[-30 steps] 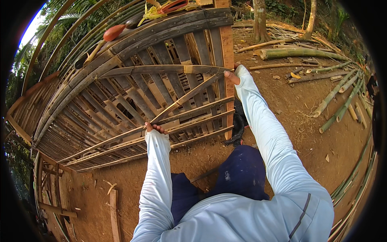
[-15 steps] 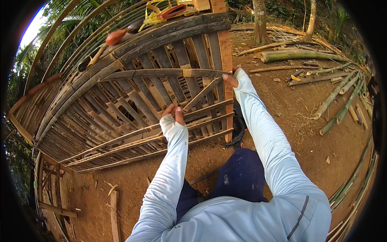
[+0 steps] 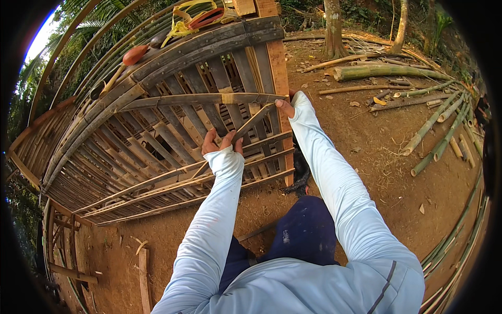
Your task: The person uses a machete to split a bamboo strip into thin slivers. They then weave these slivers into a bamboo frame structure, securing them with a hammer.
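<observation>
A thin bamboo strip [image 3: 252, 122] slants across a large curved frame of bamboo slats [image 3: 193, 112]. My left hand [image 3: 225, 144] is closed around the strip's lower part, thumb on one side and fingers on the other. The strip's lower end seems to come out below that hand. At the frame's right side, my right hand [image 3: 286, 107] grips the strip's upper end with the thumb on top; its other fingers are mostly hidden. Beside that hand ends a curved bamboo rail [image 3: 193, 99], which crosses the slats. An upright wooden board [image 3: 277, 68] edges the frame there.
A tool with a rounded orange-red part [image 3: 135, 54] and yellow straps [image 3: 180, 23] rest on the frame's top. Cut bamboo poles [image 3: 392, 72] lie on the dirt at the right, near tree trunks [image 3: 334, 31]. A wooden plank [image 3: 145, 280] lies at lower left.
My left hand has shifted up along the strip, its fingers farther over the slats. The right hand keeps its hold at the upper end. The whole view has shifted slightly.
</observation>
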